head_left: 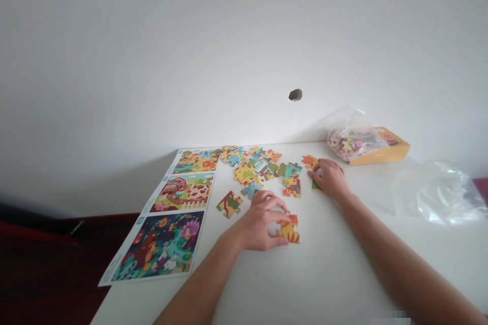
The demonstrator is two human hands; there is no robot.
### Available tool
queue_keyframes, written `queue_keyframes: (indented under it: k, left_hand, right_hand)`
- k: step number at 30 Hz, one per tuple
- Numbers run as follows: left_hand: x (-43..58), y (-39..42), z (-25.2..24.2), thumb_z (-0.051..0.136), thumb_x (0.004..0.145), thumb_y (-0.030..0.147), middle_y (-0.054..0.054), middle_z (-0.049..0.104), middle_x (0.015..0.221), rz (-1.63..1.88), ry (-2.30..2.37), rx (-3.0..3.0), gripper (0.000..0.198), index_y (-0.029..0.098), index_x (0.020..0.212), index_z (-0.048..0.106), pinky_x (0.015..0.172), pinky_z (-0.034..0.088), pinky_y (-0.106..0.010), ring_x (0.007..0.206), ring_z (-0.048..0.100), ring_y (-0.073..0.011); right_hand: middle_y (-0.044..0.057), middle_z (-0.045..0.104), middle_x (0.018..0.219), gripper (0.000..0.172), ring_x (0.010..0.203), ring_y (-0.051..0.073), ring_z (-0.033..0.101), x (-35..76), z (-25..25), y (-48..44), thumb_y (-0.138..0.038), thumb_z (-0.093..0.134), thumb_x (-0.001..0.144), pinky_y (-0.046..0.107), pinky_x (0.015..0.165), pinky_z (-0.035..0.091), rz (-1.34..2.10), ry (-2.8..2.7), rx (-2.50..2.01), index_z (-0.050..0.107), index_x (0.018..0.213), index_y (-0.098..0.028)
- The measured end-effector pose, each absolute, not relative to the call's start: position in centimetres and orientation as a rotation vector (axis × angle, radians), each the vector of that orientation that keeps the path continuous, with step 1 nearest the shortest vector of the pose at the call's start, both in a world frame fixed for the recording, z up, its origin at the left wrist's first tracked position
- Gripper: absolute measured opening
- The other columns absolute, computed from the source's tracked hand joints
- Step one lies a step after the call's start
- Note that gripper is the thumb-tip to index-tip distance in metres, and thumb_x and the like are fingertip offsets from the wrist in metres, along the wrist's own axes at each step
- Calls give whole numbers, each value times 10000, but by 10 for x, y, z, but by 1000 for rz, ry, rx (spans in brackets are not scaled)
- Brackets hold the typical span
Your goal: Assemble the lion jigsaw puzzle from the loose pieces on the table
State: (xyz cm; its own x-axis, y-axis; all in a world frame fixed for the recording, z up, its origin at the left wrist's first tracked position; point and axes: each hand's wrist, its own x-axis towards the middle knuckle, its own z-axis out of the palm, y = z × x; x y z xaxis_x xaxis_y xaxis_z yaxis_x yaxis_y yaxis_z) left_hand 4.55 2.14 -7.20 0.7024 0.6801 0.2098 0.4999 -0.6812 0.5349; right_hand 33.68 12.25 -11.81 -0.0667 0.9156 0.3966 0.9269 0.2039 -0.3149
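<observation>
My left hand rests low over the white table. Its thumb and fingers curve round the left side of an orange-and-yellow jigsaw puzzle piece and grip it at its edges. Farther right, my right hand has its fingers bent down on a green puzzle piece, partly hidden under them. Just beyond those fingertips lies an orange puzzle piece. A small group of joined-looking pieces sits between the hands. Off the left hand's knuckles is a loose green-and-brown piece.
Several overlapping puzzle pieces are heaped toward the wall. A sheet with three printed pictures covers the table's left edge. At the back right, a clear bag of pieces leans on a yellow box. Crumpled clear plastic lies nearer.
</observation>
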Motion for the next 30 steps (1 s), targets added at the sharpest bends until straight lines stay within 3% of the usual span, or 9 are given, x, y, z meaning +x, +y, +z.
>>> queue_keyframes:
  k: [5, 15, 21, 25, 27, 30]
  left_hand:
    - [47, 23, -76, 782, 647, 589, -51, 586, 1306, 502, 846, 2462, 681, 309, 1250, 635, 1163, 146, -504, 1302, 350, -316]
    - [43, 24, -70, 788, 697, 412, -34, 638, 1197, 535, 935, 2449, 568, 281, 1224, 624, 1134, 230, -447, 1205, 413, -272]
    - [34, 27, -70, 773, 712, 385, -41, 618, 1150, 595, 1140, 2433, 540, 268, 1215, 618, 1098, 280, -442, 1143, 430, -260]
    - [31, 29, -73, 776, 711, 385, -39, 618, 1128, 608, 1157, 2430, 458, 276, 1140, 658, 1088, 292, -444, 1142, 426, -264]
    - [31, 29, -74, 766, 721, 406, -35, 620, 1120, 608, 1157, 2437, 398, 282, 1090, 682, 1088, 288, -454, 1141, 423, -267]
    - [31, 29, -74, 753, 732, 418, -31, 618, 1121, 599, 1157, 2438, 346, 286, 1048, 699, 1090, 286, -460, 1135, 425, -263]
  right_hand:
    - [130, 612, 1053, 454, 1038, 336, 536, 332, -122, 124, -537, 565, 853, 504, 916, 395, -99, -1897, -1831, 609, 1170, -215]
    - [94, 628, 1000, 678, 944, 274, 569, 331, -106, 118, -493, 669, 774, 432, 879, 445, 79, -1847, -1535, 449, 1341, -193]
    - [53, 642, 976, 582, 862, 210, 583, 303, -75, 69, -402, 672, 818, 369, 855, 461, 370, -2203, -1192, 463, 1334, -231]
    - [45, 653, 888, 325, 871, 222, 590, 283, -74, 53, -334, 674, 816, 377, 826, 454, 445, -2504, -1043, 628, 1125, -245]
    - [68, 653, 952, 242, 918, 230, 587, 280, -76, 54, -294, 653, 828, 376, 824, 462, 422, -2515, -1009, 663, 1064, -243]
    - [101, 610, 1194, 313, 1072, 267, 544, 282, -79, 60, -251, 625, 839, 433, 909, 455, 336, -2476, -1024, 653, 1151, -255]
